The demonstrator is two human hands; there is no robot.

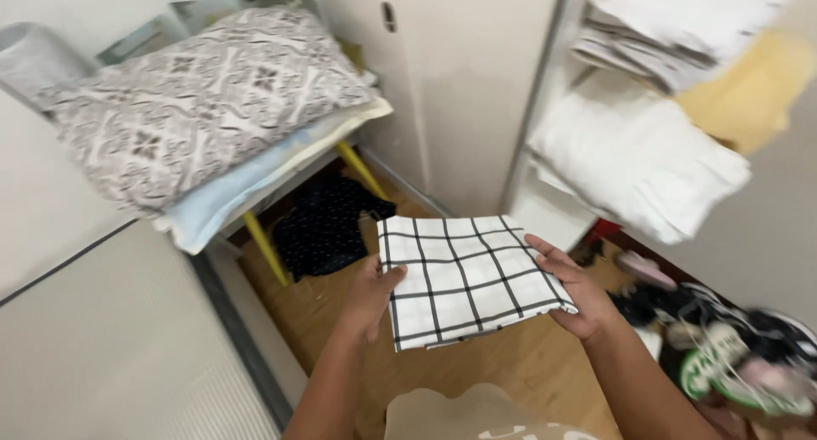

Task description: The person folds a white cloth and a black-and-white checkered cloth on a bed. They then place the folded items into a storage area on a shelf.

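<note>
I hold a folded white cloth with a black grid pattern (464, 278) flat in front of me, above a wooden floor. My left hand (372, 300) grips its left edge, thumb on top. My right hand (574, 291) grips its right edge, fingers spread over the corner. The cloth is level and folded into a rough square.
Stacked pillows (204, 108), patterned grey on top, rest on a yellow-legged stool (268, 248) at left. A dark garment (328, 227) lies on the floor below. Folded white and yellow linens (647, 159) fill shelves at right. Shoes and clutter (732, 346) sit at lower right. A closed door (459, 82) stands ahead.
</note>
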